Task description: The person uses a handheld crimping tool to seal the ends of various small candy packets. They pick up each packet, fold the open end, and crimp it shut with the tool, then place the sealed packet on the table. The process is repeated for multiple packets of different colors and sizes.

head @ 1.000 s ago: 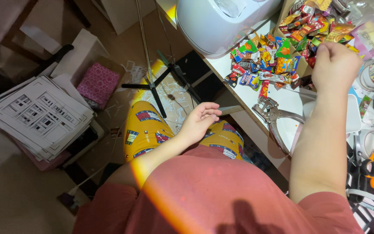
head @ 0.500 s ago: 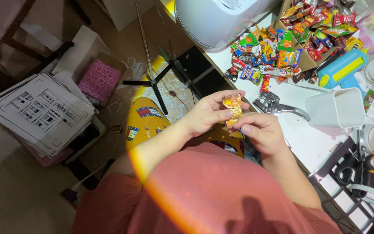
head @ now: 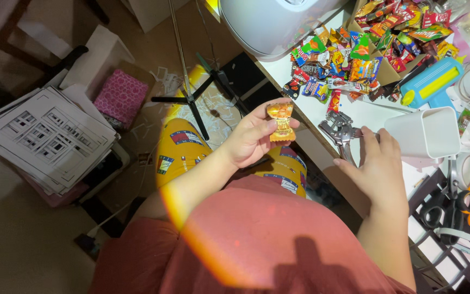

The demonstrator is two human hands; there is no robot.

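the left hand (head: 248,139) now holds the orange wrapped candy (head: 280,122) alone in its grip, pinched between thumb and fingers. the right hand (head: 373,169) has let go and moved to the table (head: 365,111), open, fingers resting on the metal hole punch (head: 341,132). beyond it stand a white cup (head: 425,132) and a candy pile (head: 365,49).

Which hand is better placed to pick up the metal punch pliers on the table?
Right. The right hand already rests beside the metal punch pliers at the table edge, while the left hand holds an orange wrapped candy.
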